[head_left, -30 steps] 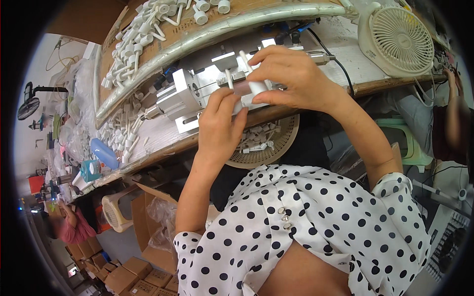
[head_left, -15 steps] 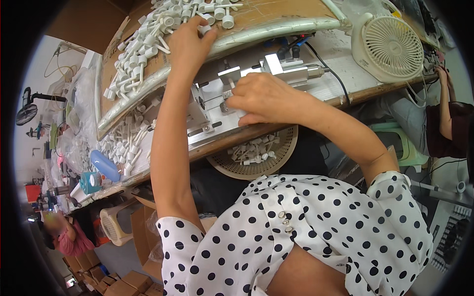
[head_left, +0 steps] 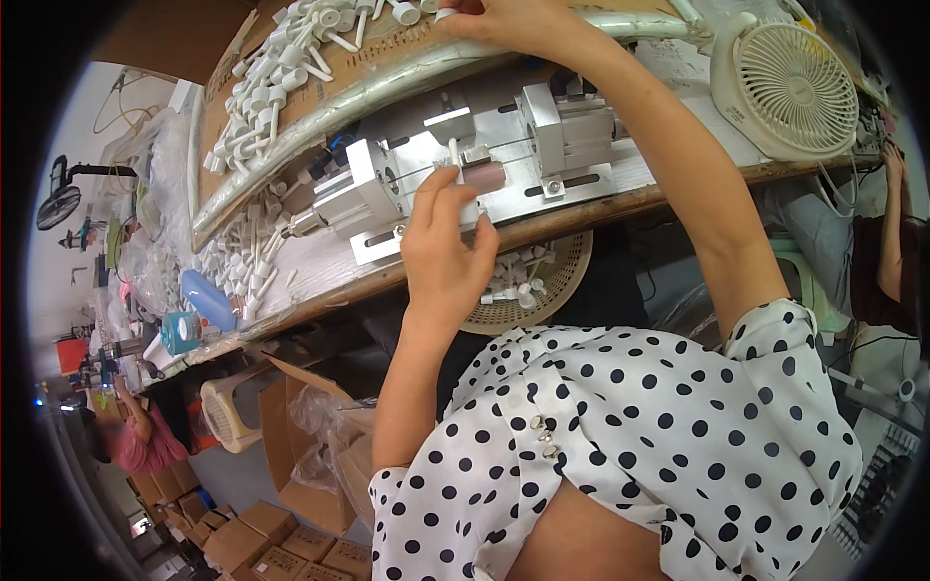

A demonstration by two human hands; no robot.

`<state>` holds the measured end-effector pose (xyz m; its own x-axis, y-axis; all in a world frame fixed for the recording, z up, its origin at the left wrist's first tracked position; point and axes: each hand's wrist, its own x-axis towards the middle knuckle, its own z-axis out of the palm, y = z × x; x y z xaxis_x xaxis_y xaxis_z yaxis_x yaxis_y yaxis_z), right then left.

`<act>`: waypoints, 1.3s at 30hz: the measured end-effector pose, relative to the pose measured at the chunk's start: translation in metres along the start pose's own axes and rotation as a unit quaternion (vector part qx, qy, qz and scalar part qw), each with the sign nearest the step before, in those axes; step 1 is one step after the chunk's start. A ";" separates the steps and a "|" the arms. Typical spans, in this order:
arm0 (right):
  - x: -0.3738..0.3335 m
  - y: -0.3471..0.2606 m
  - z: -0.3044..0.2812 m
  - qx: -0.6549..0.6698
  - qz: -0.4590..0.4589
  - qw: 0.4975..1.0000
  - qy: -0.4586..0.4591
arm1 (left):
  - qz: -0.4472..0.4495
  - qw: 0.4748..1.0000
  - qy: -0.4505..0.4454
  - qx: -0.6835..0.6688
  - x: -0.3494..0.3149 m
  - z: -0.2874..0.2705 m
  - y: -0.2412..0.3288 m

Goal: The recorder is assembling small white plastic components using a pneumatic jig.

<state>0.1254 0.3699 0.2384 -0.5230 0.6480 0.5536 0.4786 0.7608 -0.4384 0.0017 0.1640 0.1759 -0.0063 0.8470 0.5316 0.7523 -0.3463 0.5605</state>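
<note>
At the metal fixture (head_left: 363,179) on the bench, my left hand (head_left: 441,247) has its thumb and fingers closed around a white plastic stemmed part. The part's thin stem (head_left: 453,150) points away from me, and my fingers hide some of its wider end. Farther off, my right hand (head_left: 518,21) reaches over the padded rim to the cardboard tray, its fingertips pinched on a white plastic cap-ended piece (head_left: 446,15) at the upper picture edge. Many similar white pieces (head_left: 266,107) lie heaped on the tray to the left.
A small white fan (head_left: 794,92) stands at the bench's right. Below the front edge sits a beige basket (head_left: 572,281) with white pieces. More lie loose left of the fixture, beside a blue case (head_left: 206,298). Another person's arm (head_left: 893,223) is at the far right.
My left hand has come from the tray heap down to the fixture. My right hand has left the fixture and gone up to the tray. The view has shifted slightly.
</note>
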 end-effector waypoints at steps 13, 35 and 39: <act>-0.092 -0.044 -0.031 0.127 -0.143 0.981 0.032 | -0.019 0.997 -0.078 -0.005 0.032 -0.010 -0.006; -0.009 -0.021 0.001 -0.022 -0.111 0.993 0.026 | -0.038 0.979 -0.059 0.193 0.208 0.000 -0.072; 0.044 0.010 0.028 -0.226 -0.058 0.971 0.046 | -0.036 0.983 -0.003 0.181 0.200 -0.011 -0.070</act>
<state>0.0879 0.4068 0.2386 -0.5367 0.5373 0.6506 0.6916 0.7218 -0.0257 -0.0589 0.3532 0.2500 -0.0650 0.8668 0.4944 0.9354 -0.1196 0.3328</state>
